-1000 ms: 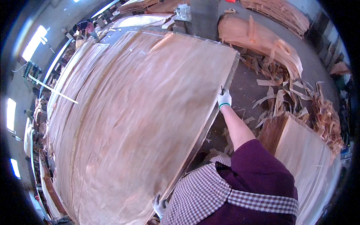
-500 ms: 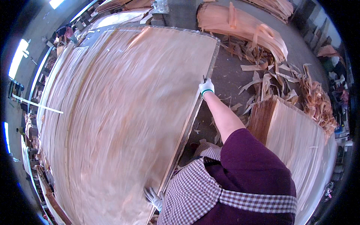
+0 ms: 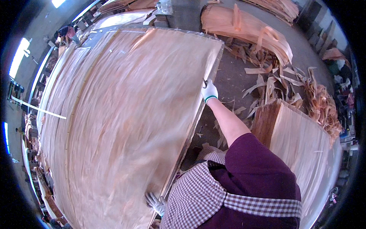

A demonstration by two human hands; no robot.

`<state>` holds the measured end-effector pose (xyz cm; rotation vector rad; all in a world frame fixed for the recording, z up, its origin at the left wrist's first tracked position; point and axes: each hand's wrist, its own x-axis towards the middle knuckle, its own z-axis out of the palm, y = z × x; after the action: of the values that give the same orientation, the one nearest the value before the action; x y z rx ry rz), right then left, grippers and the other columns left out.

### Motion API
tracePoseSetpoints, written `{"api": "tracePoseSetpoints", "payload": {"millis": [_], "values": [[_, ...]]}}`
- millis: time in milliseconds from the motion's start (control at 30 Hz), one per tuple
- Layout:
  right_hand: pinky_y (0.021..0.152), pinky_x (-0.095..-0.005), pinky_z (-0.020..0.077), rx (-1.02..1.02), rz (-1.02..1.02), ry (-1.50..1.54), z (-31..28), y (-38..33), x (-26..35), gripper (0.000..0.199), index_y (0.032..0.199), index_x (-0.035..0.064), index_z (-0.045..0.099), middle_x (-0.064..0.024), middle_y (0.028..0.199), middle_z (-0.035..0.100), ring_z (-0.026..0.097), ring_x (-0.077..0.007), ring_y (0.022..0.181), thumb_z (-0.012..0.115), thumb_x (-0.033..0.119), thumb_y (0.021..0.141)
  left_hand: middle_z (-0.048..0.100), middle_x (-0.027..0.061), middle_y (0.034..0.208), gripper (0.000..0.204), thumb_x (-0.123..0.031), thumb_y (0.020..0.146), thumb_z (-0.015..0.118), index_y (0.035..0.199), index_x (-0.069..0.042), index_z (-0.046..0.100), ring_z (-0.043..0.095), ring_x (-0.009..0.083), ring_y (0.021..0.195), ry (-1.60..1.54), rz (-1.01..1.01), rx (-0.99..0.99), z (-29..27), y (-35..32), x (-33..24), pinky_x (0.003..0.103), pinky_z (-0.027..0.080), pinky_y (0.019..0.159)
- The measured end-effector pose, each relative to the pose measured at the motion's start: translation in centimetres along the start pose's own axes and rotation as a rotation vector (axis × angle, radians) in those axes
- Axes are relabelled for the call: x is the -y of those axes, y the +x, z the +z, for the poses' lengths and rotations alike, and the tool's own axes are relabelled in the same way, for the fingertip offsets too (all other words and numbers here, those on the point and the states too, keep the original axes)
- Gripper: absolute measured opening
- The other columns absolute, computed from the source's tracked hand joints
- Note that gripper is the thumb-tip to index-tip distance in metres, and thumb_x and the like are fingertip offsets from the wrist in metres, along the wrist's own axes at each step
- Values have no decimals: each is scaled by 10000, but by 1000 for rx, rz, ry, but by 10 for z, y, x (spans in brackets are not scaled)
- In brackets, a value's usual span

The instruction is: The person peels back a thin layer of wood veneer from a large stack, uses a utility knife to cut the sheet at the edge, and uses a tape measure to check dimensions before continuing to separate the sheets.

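A wide, pale wood veneer sheet lies on top of a broad stack and fills the left and middle of the head view. At its right edge, my right hand, in a white glove with a green cuff, is closed on a small dark curved tool; its exact kind is not clear. My right arm reaches far forward along that edge. Close to my checked apron, my left hand is also gloved and rests on the near part of the sheet with its fingers spread.
Behind my right arm stands a block of stacked veneer. Loose veneer scraps litter the floor, with a curled reddish veneer pile beyond. A yellowish seam runs along the sheet's left part. Another person bends at the far left.
The dark tool in my right hand has turned from upright to a curved, lower pose, and the hand has shifted slightly nearer. My left hand stays almost in place. The far person has moved a little.
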<state>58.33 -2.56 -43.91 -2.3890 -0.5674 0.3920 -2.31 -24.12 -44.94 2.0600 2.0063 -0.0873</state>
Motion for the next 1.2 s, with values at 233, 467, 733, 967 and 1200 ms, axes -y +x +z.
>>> {"api": "tracePoseSetpoints", "payload": {"millis": [233, 467, 733, 967, 1200], "values": [[813, -455, 489, 19, 74, 28, -2, -2, 2, 483, 1231, 74, 449, -227, 965, 644, 622, -384, 917, 557, 171, 771, 196, 151, 1509, 694, -454, 858, 461, 1434, -116, 272, 145, 371, 1393, -50, 1, 5, -4, -3, 0, 613, 86, 1063], [865, -425, 479, -59, 164, 119, 8, 9, -5, 440, 1170, 85, 481, -213, 1060, 626, 608, -364, 989, 570, 158, 745, 208, 155, 1505, 699, -463, 857, 466, 1431, -112, 276, 155, 371, 1390, 6, -45, 37, 7, 0, 2, 609, 88, 1065], [872, -423, 474, -62, 204, 119, 9, 22, -11, 392, 1125, 83, 510, -213, 1051, 627, 601, -371, 1000, 560, 147, 742, 196, 156, 1509, 700, -431, 846, 481, 1426, -94, 283, 141, 370, 1393, 9, 64, -55, 11, 2, -3, 602, 87, 1071], [881, -400, 469, -74, 249, 138, 13, 28, -17, 416, 1094, 53, 540, -218, 1038, 625, 596, -372, 1005, 601, 168, 698, 175, 159, 1515, 722, -427, 837, 489, 1435, -89, 263, 99, 366, 1405, -5, -3, 28, 4, 1, -13, 604, 48, 1082], [821, -429, 489, -173, 57, -143, 38, 40, -29, 488, 1039, -20, 522, -227, 1022, 622, 610, -380, 934, 623, 321, 704, 164, 185, 1514, 717, -419, 849, 488, 1438, -71, 273, 76, 420, 1394, 23, -91, 118, -10, -5, -30, 593, -18, 1086]]}}
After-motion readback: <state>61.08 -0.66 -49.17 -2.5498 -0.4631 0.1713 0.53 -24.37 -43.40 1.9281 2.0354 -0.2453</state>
